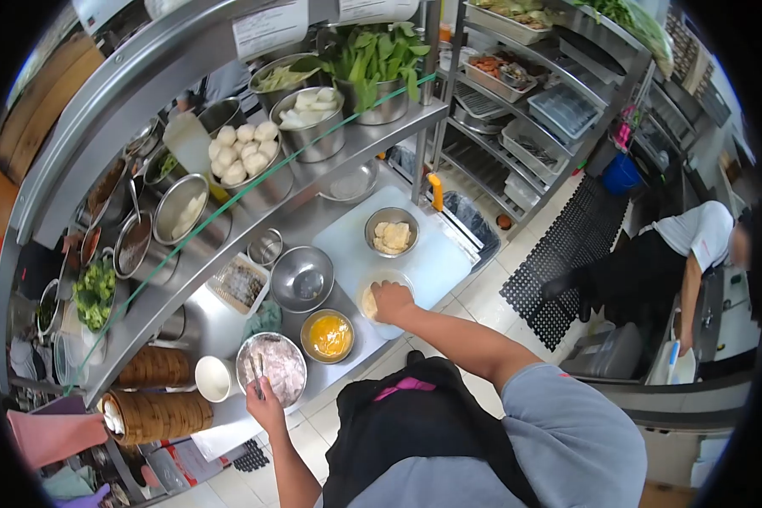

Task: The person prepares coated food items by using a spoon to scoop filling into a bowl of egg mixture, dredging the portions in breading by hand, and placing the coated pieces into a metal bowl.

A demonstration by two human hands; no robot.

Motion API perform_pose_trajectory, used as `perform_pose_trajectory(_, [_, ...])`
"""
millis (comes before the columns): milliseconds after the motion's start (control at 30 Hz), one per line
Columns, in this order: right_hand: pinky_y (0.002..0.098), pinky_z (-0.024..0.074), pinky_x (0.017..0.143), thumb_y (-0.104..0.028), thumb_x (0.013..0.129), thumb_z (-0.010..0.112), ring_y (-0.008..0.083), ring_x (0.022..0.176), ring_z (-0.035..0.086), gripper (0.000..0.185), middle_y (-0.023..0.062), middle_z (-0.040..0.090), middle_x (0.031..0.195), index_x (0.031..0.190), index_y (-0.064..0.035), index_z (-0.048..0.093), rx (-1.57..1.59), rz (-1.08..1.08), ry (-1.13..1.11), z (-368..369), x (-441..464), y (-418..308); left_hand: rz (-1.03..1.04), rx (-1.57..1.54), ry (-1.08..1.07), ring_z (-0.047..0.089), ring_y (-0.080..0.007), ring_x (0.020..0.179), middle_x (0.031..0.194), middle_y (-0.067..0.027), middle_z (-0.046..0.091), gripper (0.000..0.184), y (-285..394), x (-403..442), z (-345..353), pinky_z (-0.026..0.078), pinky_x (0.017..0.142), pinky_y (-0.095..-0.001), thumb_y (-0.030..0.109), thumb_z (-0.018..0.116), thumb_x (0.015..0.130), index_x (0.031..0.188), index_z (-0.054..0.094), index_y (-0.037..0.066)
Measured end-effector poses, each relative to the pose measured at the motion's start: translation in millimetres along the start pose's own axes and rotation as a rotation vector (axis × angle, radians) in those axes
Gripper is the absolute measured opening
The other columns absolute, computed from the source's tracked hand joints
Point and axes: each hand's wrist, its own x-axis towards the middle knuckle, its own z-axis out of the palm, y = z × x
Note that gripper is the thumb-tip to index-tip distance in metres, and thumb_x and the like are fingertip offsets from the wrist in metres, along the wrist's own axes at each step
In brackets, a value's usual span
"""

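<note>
My left hand (266, 406) is closed around slim tongs (258, 366), whose tips reach into a metal bowl of whitish-pink, wet-looking food (281, 370). At the edge of the cutting board, my right hand (392, 302) is down in a pale bowl (400, 278) that contains light crumb-like food (368, 302). Its fingers are curled and their tips hidden, so what they grip does not show. Between the two hands stands a metal bowl of beaten egg (328, 337). Beyond my right hand, a metal bowl of yellowish pieces (392, 235) sits on the white cutting board (347, 222).
An empty-looking metal bowl (302, 278) and a white tub (239, 284) stand behind the egg. A white cup (215, 379) and bamboo steamers (162, 416) are at left. A shelf (313, 173) with filled pots overhangs the counter. Another person (703, 241) bends at far right.
</note>
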Motion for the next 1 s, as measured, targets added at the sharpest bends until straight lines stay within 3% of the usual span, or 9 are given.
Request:
perform_pose_trajectory(200, [0.0416,0.0571,0.083,-0.025,0.074,0.071,0.0313,0.102,0.068,0.046,0.0185,0.069,0.110,0.114,-0.0034,0.065,0.042,0.022,-0.040,-15.2,17.2,16.2,-0.002,0.005,-0.022,0.065,-0.0341,0.079,0.088,-0.0228,0.069,0.034,-9.3,7.8,-1.1,0.050,0.076,-0.0433,0.028,0.063,0.096,0.099,0.064,-0.005])
perform_pose_trajectory(300, [0.0431,0.0564,0.083,-0.022,0.074,0.066,0.0348,0.100,0.068,0.038,0.0214,0.069,0.109,0.105,-0.0008,0.069,0.204,-0.139,-0.034,-31.4,34.6,33.4,-0.005,0.011,-0.025,0.065,-0.0341,0.081,0.090,-0.0233,0.069,0.034,-11.8,10.4,-4.9,0.050,0.077,-0.0433,0.028,0.063,0.096,0.100,0.064,-0.006])
perform_pose_trajectory(367, [0.0452,0.0537,0.086,-0.020,0.076,0.062,0.0394,0.097,0.066,0.031,0.0202,0.070,0.102,0.100,-0.0027,0.071,0.042,-0.204,-0.229,-47.3,45.4,38.6,-0.009,0.008,-0.035,0.065,-0.0341,0.081,0.091,-0.0236,0.069,0.035,-14.6,11.1,-5.6,0.050,0.077,-0.0433,0.028,0.063,0.096,0.100,0.064,-0.007])
perform_pose_trajectory(467, [0.0472,0.0523,0.086,-0.019,0.078,0.059,0.0399,0.096,0.066,0.028,0.0234,0.070,0.101,0.096,-0.0019,0.072,0.176,-0.162,-0.006,-54.0,42.0,35.8,0.006,-0.008,-0.023,0.064,-0.0340,0.081,0.091,-0.0232,0.069,0.034,-17.7,12.3,-6.0,0.050,0.078,-0.0428,0.027,0.063,0.097,0.100,0.063,-0.007])
perform_pose_trajectory(600, [0.0473,0.0517,0.087,-0.021,0.081,0.059,0.0402,0.096,0.066,0.028,0.0237,0.069,0.103,0.096,-0.0015,0.072,0.287,-0.199,-0.040,4.6,50.4,26.6,-0.014,-0.056,-0.036,0.064,-0.0333,0.081,0.090,-0.0223,0.068,0.034,-19.9,14.2,-3.1,0.050,0.078,-0.0425,0.027,0.063,0.096,0.100,0.063,-0.007])
perform_pose_trajectory(700, [0.0485,0.0511,0.088,-0.022,0.082,0.060,0.0407,0.097,0.066,0.029,0.0240,0.069,0.103,0.099,-0.0014,0.071,0.254,-0.137,-0.124,29.3,43.8,20.6,-0.020,-0.058,-0.042,0.064,-0.0327,0.081,0.090,-0.0221,0.068,0.034,-19.9,14.7,-1.7,0.050,0.078,-0.0423,0.027,0.063,0.096,0.100,0.063,-0.007])
perform_pose_trajectory(800, [0.0451,0.0515,0.093,-0.019,0.080,0.063,0.0395,0.104,0.065,0.035,0.0267,0.066,0.116,0.107,0.0019,0.070,0.319,-0.112,-0.255,13.3,39.1,18.2,-0.013,-0.066,-0.035,0.064,-0.0324,0.081,0.090,-0.0222,0.068,0.034,-22.1,14.7,-1.4,0.050,0.078,-0.0421,0.027,0.064,0.096,0.100,0.063,-0.007])
perform_pose_trajectory(867, [0.0435,0.0524,0.094,-0.020,0.080,0.066,0.0355,0.108,0.066,0.034,0.0237,0.067,0.117,0.108,-0.0009,0.070,0.270,0.023,0.048,1.1,26.0,17.8,-0.007,-0.085,-0.014,0.064,-0.0324,0.081,0.090,-0.0221,0.068,0.034,-21.2,15.1,-1.2,0.050,0.078,-0.0420,0.027,0.064,0.096,0.100,0.063,-0.007])
perform_pose_trajectory(1000, [0.0432,0.0540,0.091,-0.021,0.081,0.067,0.0317,0.109,0.067,0.031,0.0201,0.069,0.116,0.108,-0.0041,0.071,0.184,0.252,0.133,24.8,14.0,6.6,0.028,-0.058,0.000,0.063,-0.0324,0.082,0.090,-0.0222,0.068,0.032,-26.7,11.0,-3.8,0.049,0.078,-0.0419,0.025,0.063,0.096,0.100,0.063,-0.007])
